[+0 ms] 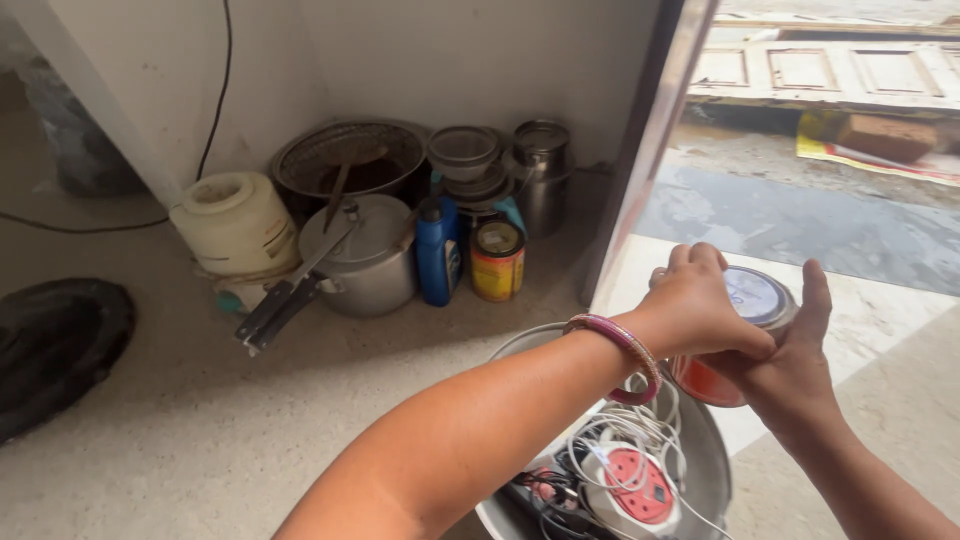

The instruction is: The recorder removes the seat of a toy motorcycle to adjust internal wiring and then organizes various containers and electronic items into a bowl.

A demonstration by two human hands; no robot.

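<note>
We hold a round tin with a red body and a pale, shiny lid out in front of us, above the far rim of a steel basin. Our left hand, with a pink bangle at the wrist, reaches across and closes over the top of the tin, fingers curled round the lid's edge. Our right hand comes up from below and wraps the red body, thumb raised alongside the lid, so both hands grip the tin and it touches nothing else. In the basin beneath lie a white extension socket with a red face and a tangle of white cable; something dark sits beside them, but we cannot tell what it is. Well apart from us, against the wall on the stone floor, stands a cluster of kitchenware: a pressure cooker with its black handle pointing toward us, a cream plastic container just beside it, a large round sieve-like pan behind, a blue bottle, a yellow tin next to that, and stacked steel vessels at the back. A black bag lies at the left edge.
</note>
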